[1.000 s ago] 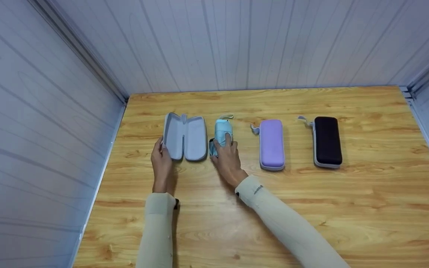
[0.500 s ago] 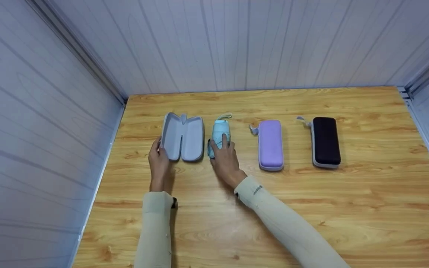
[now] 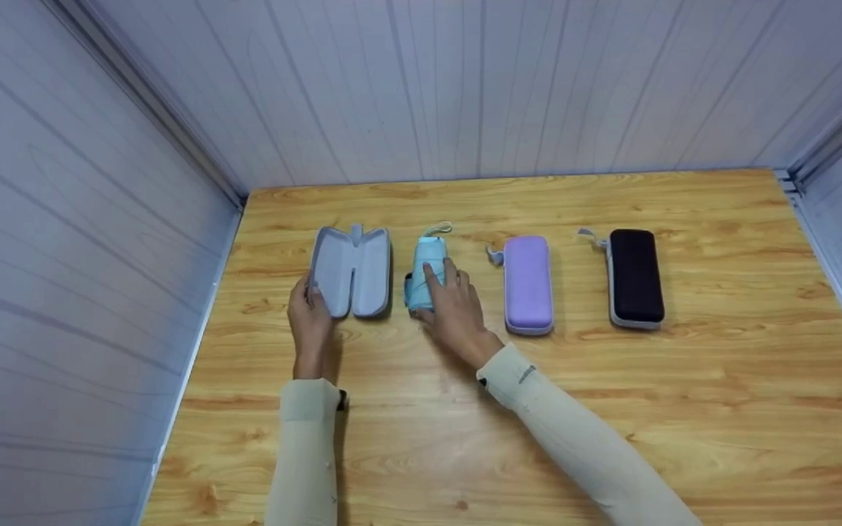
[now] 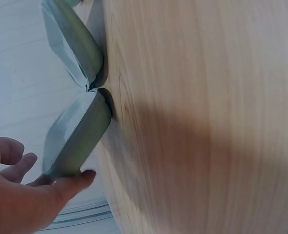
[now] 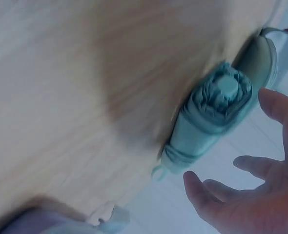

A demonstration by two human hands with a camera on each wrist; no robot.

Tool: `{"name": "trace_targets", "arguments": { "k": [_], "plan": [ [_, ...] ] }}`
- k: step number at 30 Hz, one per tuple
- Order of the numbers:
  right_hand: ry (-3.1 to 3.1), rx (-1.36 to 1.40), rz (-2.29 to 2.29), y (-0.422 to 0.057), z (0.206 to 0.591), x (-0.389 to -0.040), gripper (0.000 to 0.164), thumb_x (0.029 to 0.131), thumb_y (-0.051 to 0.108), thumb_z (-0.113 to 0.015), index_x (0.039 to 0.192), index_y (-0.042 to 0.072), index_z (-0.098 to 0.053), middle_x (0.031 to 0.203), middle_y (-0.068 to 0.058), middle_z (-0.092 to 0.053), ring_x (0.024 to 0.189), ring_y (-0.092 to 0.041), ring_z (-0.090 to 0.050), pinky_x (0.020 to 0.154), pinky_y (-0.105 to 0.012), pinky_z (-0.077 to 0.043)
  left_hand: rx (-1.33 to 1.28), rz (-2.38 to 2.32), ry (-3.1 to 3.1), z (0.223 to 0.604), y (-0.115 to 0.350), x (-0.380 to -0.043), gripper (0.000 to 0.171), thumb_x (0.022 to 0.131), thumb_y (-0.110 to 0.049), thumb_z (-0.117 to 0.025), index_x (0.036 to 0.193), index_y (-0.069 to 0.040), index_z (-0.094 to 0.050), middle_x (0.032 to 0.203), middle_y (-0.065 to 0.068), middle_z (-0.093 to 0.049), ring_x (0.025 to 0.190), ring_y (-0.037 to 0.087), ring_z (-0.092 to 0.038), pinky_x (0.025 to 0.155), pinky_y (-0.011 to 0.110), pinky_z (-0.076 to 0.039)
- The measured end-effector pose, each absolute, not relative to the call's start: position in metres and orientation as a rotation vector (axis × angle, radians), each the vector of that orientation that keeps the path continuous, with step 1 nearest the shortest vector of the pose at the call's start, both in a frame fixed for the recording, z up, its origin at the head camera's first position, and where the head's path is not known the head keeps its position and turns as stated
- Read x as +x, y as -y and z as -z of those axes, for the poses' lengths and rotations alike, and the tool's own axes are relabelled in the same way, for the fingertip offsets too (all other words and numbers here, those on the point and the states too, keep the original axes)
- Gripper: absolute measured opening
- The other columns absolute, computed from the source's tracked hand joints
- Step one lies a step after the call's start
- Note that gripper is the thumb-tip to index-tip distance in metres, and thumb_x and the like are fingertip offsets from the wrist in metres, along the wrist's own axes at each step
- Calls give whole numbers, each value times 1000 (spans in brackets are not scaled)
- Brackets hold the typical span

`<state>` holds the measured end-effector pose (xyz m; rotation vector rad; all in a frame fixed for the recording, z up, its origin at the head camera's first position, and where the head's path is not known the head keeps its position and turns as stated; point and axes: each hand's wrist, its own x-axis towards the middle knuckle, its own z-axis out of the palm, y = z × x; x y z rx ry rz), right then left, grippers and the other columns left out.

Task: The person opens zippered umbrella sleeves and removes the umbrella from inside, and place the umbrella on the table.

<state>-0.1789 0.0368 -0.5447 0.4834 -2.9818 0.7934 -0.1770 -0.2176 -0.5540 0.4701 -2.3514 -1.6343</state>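
Note:
A grey hard-shell case (image 3: 370,281) lies unfolded on the table, its two halves spread like a book. My left hand (image 3: 309,314) grips the outer edge of the left half; in the left wrist view the thumb (image 4: 75,185) lies along the case's end (image 4: 78,134). To the right of the case is a folded light-blue umbrella (image 3: 428,256) with a wrist loop at its far end. My right hand (image 3: 457,310) hovers at the umbrella with fingers extended, overlapping it in the head view. The right wrist view shows spread fingers (image 5: 261,168) beside the umbrella (image 5: 197,131), apart from it.
A closed purple case (image 3: 528,281) with a grey strap stands right of the umbrella. Farther right lies a closed black case (image 3: 636,274) with a grey rim and strap. Pale panel walls (image 3: 435,88) border the wooden table (image 3: 421,453) behind and at the sides.
The umbrella has turned slightly under my right hand, and more of it shows now. That hand has eased off to the right. My left hand keeps its hold on the grey case.

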Motion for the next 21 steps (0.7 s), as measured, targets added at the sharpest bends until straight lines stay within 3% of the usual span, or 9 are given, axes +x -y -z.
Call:
{"name": "trace_targets", "arguments": {
  "k": [13, 21],
  "plan": [
    [2855, 356, -904, -90, 531, -186, 68, 96, 18, -79, 156, 3, -50, 158, -31, -42, 141, -52, -43, 116, -61, -39, 397, 1368, 2335, 537, 185, -164, 42, 105, 4, -50, 146, 11, -53, 158, 33, -41, 151, 48, -34, 126, 55, -26],
    [2841, 316, -898, -120, 526, -192, 56, 100, 16, -73, 152, 1, -55, 157, -31, -44, 139, -51, -45, 114, -60, -41, 237, 1337, 2410, 529, 131, -150, 41, 108, -2, -53, 149, 1, -55, 159, 22, -47, 152, 38, -39, 124, 52, -33]
  ]
}}
